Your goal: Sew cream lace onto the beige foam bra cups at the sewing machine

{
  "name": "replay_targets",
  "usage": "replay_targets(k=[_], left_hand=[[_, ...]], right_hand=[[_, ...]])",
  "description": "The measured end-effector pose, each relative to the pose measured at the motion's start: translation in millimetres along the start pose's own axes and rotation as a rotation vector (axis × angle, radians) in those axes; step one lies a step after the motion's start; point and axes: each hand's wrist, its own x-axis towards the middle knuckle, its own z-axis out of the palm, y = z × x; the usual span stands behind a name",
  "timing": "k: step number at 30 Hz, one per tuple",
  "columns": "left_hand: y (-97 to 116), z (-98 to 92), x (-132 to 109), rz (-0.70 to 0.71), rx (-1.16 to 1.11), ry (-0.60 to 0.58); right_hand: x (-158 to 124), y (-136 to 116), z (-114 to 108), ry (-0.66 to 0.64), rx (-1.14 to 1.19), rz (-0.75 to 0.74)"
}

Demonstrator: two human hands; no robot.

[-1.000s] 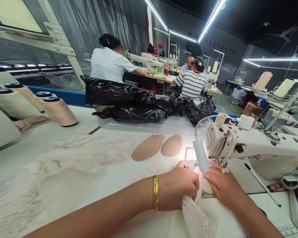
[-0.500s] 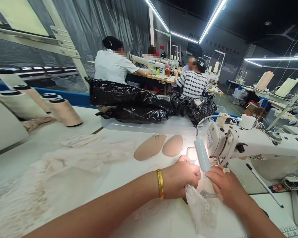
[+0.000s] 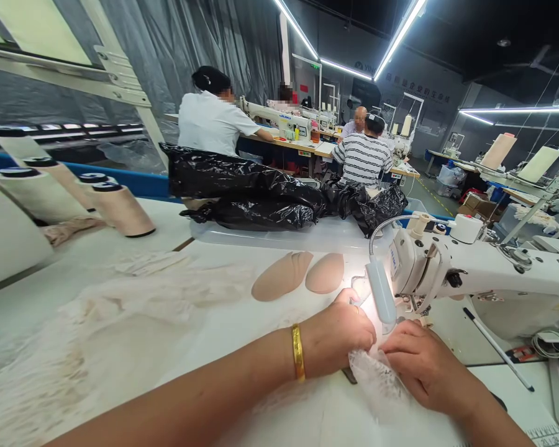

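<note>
A piece of white lace fabric (image 3: 375, 375) lies under the lit head of a white sewing machine (image 3: 489, 261). My left hand (image 3: 342, 335), with a gold bangle at the wrist, is closed on the lace at its left side. Fingers of my right hand (image 3: 422, 363) pinch the lace's right edge, just in front of the needle area. A small lamp (image 3: 381, 292) on a bent neck hangs over both hands and hides part of the needle area. Two beige oval cup pads (image 3: 282, 276) lie beyond my left hand.
More pale lace (image 3: 121, 329) is spread over the left of the table. Thread cones (image 3: 123, 208) stand at the far left. Black plastic bags (image 3: 242, 186) rest in a clear bin behind the table. A white stick (image 3: 498, 347) lies at right. Co-workers sit at machines farther back.
My right hand has drawn back from the needle area and now pinches the lace nearer to me. The lace end has been lifted and bunched. My left hand has shifted slightly.
</note>
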Motion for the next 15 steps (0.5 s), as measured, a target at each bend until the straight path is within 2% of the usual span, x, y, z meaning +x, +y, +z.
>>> replay_targets(k=[3, 8, 15], left_hand=[[-3.7, 1.0, 1.8, 0.052, 0.158, -0.038], [-10.1, 5.3, 1.9, 0.025, 0.29, 0.02], [-14.2, 9.3, 1.7, 0.171, 0.4, 0.053]], right_hand=[[-0.7, 1.0, 3.1, 0.036, 0.011, -0.033], [-0.6, 3.2, 7.8, 0.116, 0.035, -0.051], [-3.4, 7.1, 10.9, 0.158, -0.03, 0.004]])
